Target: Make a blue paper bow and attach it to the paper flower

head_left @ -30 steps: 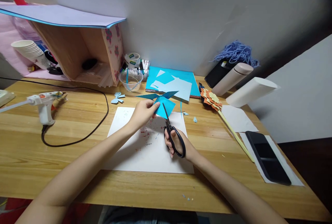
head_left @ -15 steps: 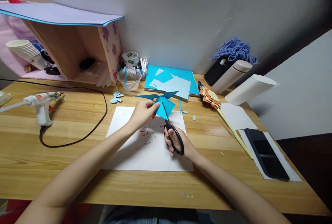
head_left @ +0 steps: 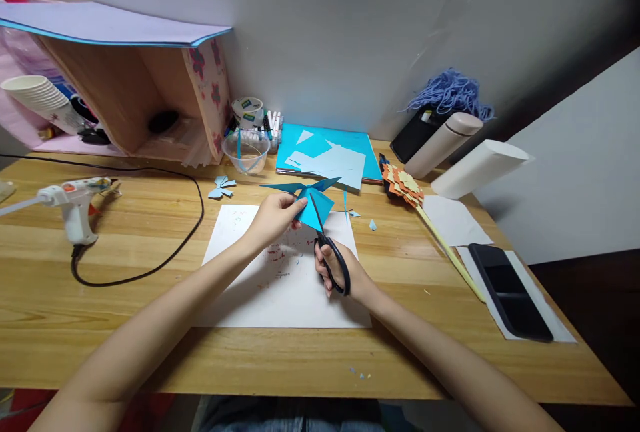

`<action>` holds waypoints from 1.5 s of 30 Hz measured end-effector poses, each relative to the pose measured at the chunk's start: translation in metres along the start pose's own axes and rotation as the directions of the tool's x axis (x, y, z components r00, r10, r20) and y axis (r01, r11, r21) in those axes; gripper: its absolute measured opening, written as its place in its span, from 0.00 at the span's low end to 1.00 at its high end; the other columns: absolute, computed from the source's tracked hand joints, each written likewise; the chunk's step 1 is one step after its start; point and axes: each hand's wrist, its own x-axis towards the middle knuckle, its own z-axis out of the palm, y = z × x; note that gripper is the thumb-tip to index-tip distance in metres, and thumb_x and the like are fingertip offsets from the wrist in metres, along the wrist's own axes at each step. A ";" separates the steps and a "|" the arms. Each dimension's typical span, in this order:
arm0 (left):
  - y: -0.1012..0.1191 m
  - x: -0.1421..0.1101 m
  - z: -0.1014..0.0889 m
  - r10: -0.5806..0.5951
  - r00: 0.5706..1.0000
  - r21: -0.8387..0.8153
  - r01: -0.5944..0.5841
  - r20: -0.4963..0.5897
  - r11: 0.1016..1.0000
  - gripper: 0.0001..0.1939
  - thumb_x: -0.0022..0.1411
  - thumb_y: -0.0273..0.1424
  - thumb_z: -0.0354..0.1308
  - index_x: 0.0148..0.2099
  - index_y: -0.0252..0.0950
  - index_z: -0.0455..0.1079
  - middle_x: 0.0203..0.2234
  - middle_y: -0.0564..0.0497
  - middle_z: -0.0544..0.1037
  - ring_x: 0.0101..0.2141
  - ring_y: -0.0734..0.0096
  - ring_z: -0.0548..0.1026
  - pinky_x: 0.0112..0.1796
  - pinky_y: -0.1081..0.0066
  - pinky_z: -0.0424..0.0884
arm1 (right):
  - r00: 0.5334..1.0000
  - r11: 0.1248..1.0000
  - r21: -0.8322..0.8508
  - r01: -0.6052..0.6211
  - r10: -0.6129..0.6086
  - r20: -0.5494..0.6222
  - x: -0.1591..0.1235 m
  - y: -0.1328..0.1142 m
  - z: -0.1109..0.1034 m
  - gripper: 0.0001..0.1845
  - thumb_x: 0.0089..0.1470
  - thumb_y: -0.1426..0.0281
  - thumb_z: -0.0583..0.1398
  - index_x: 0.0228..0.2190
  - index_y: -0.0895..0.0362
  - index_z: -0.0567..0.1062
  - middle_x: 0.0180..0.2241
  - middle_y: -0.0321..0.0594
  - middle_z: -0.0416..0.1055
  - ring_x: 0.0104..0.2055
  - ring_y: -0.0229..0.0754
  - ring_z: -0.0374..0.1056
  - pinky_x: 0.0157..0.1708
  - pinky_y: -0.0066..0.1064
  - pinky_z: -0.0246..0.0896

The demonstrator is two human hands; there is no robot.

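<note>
My left hand (head_left: pixel 281 215) pinches a piece of blue folded paper (head_left: pixel 320 209) between thumb and fingers, above a white sheet (head_left: pixel 240 299) with coloured marks. Two pointed blue flaps spread out at the paper's top. In my right hand (head_left: pixel 345 269) is a pair of black-handled scissors (head_left: pixel 341 271), fingers through the loops. The blades point up and lie over the lower part of the blue paper; whether they are fully closed is hard to make out. A small light-blue cut paper shape (head_left: pixel 221 187) lies behind my left hand.
A glue gun (head_left: pixel 77 209) with its black cord lies at left, below an open box (head_left: pixel 120 92). Behind stand a clear plastic cup (head_left: pixel 246 152) and a blue pad (head_left: pixel 330 135) with scraps. At right are a paper flower (head_left: pixel 404 185), a flask (head_left: pixel 445 145) and a phone (head_left: pixel 510 292).
The whole view has shifted slightly. Both hands keep their grips, and the scissor handles look a little closer together against the blue paper.
</note>
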 end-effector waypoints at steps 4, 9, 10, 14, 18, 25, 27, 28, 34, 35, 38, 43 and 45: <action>0.002 -0.001 0.001 -0.036 0.999 -0.036 0.037 0.036 0.999 0.18 0.51 0.42 0.59 0.19 0.35 0.62 0.11 0.55 0.67 0.15 0.76 0.67 0.19 0.76 0.62 | 1.000 1.000 0.007 -0.003 0.003 0.006 0.002 0.002 0.000 0.34 0.40 0.36 0.51 0.29 0.55 0.60 0.17 0.24 0.55 0.12 0.28 0.54 0.10 0.22 0.57; 0.005 -0.002 0.003 -0.051 0.997 -0.056 0.054 0.053 0.997 0.17 0.52 0.39 0.59 0.19 0.35 0.61 0.12 0.56 0.66 0.16 0.77 0.68 0.19 0.77 0.62 | 1.000 1.000 0.011 0.019 -0.019 -0.005 0.002 0.003 -0.001 0.33 0.42 0.37 0.51 0.29 0.55 0.60 0.17 0.25 0.56 0.12 0.28 0.54 0.09 0.22 0.57; 0.005 -0.002 0.003 -0.054 0.997 -0.055 0.057 0.053 0.997 0.17 0.52 0.38 0.59 0.19 0.34 0.61 0.12 0.56 0.66 0.16 0.77 0.68 0.19 0.77 0.62 | 1.000 1.000 0.023 0.016 -0.016 -0.005 0.001 0.002 -0.001 0.32 0.43 0.38 0.52 0.29 0.55 0.60 0.18 0.25 0.56 0.12 0.28 0.54 0.09 0.22 0.56; 0.006 -0.002 0.002 -0.076 0.996 -0.045 0.078 0.043 0.996 0.16 0.55 0.37 0.57 0.19 0.34 0.63 0.11 0.55 0.68 0.15 0.77 0.67 0.19 0.77 0.62 | 1.000 0.999 0.025 0.021 -0.021 -0.010 -0.001 0.000 -0.001 0.31 0.44 0.40 0.53 0.31 0.55 0.61 0.18 0.25 0.57 0.11 0.28 0.54 0.09 0.21 0.55; 0.005 -0.001 0.001 -0.084 0.996 -0.037 0.085 0.042 0.996 0.16 0.55 0.36 0.57 0.19 0.34 0.63 0.11 0.54 0.68 0.15 0.77 0.67 0.19 0.77 0.62 | 0.999 0.999 -0.001 0.034 -0.034 -0.006 0.000 0.000 -0.002 0.31 0.44 0.39 0.52 0.31 0.55 0.61 0.18 0.25 0.56 0.12 0.29 0.54 0.09 0.21 0.56; 0.001 0.001 0.001 -0.076 0.995 -0.031 0.078 0.062 0.996 0.17 0.54 0.36 0.58 0.18 0.34 0.62 0.11 0.55 0.68 0.15 0.77 0.67 0.19 0.77 0.61 | 1.000 1.000 -0.015 0.026 -0.026 -0.007 0.000 -0.003 -0.002 0.33 0.42 0.37 0.52 0.30 0.55 0.61 0.17 0.25 0.56 0.11 0.28 0.54 0.09 0.21 0.56; 0.000 0.001 0.001 -0.074 0.995 -0.025 0.076 0.069 0.997 0.17 0.54 0.37 0.58 0.19 0.34 0.62 0.11 0.55 0.68 0.15 0.76 0.67 0.19 0.77 0.61 | 1.000 1.000 0.003 0.018 -0.018 -0.008 0.000 -0.004 -0.002 0.33 0.42 0.38 0.52 0.30 0.55 0.61 0.17 0.24 0.56 0.11 0.28 0.54 0.09 0.21 0.56; 0.000 0.001 0.001 -0.074 0.995 -0.021 0.076 0.069 0.997 0.17 0.54 0.37 0.57 0.19 0.34 0.62 0.11 0.55 0.68 0.15 0.76 0.67 0.19 0.77 0.61 | 1.000 1.000 0.013 0.017 -0.017 -0.007 0.000 -0.004 -0.002 0.32 0.42 0.38 0.53 0.30 0.55 0.61 0.17 0.24 0.56 0.11 0.28 0.54 0.09 0.20 0.56; 0.004 -0.001 0.000 -0.080 0.995 -0.008 0.080 0.060 0.997 0.16 0.57 0.35 0.55 0.19 0.33 0.63 0.11 0.54 0.68 0.15 0.77 0.67 0.19 0.77 0.61 | 1.000 0.999 0.052 0.009 -0.008 -0.008 -0.001 -0.002 -0.002 0.31 0.43 0.40 0.55 0.31 0.55 0.62 0.17 0.25 0.57 0.11 0.28 0.55 0.08 0.21 0.56; 0.004 -0.001 0.000 -0.083 0.994 -0.010 0.084 0.064 0.996 0.16 0.57 0.34 0.55 0.19 0.33 0.63 0.12 0.54 0.69 0.15 0.77 0.67 0.19 0.77 0.62 | 1.000 0.998 0.054 0.010 -0.010 -0.010 -0.001 -0.002 -0.002 0.31 0.43 0.40 0.55 0.31 0.55 0.62 0.17 0.25 0.57 0.11 0.28 0.55 0.08 0.21 0.56; 0.004 -0.001 0.001 -0.095 0.993 -0.014 0.096 0.076 0.995 0.15 0.57 0.34 0.54 0.21 0.33 0.65 0.12 0.53 0.69 0.15 0.77 0.68 0.19 0.77 0.62 | 1.000 0.998 0.052 0.016 -0.016 -0.012 0.000 -0.001 -0.002 0.30 0.43 0.40 0.55 0.30 0.55 0.62 0.17 0.25 0.57 0.11 0.28 0.54 0.08 0.21 0.56; 0.003 0.000 0.001 -0.102 0.993 -0.031 0.104 0.066 0.994 0.15 0.57 0.34 0.55 0.21 0.32 0.65 0.12 0.53 0.69 0.16 0.77 0.68 0.19 0.78 0.63 | 1.000 0.999 0.048 0.007 -0.008 0.015 0.000 0.002 0.000 0.32 0.42 0.38 0.53 0.29 0.55 0.60 0.17 0.25 0.56 0.12 0.28 0.54 0.10 0.21 0.58; 0.002 0.003 -0.001 -0.101 0.994 -0.068 0.104 0.039 0.992 0.13 0.56 0.34 0.56 0.22 0.32 0.66 0.13 0.53 0.70 0.16 0.76 0.69 0.19 0.77 0.64 | 0.999 0.999 0.032 0.011 -0.012 0.035 -0.001 0.004 0.002 0.33 0.42 0.36 0.51 0.29 0.54 0.59 0.17 0.25 0.55 0.12 0.28 0.54 0.10 0.22 0.58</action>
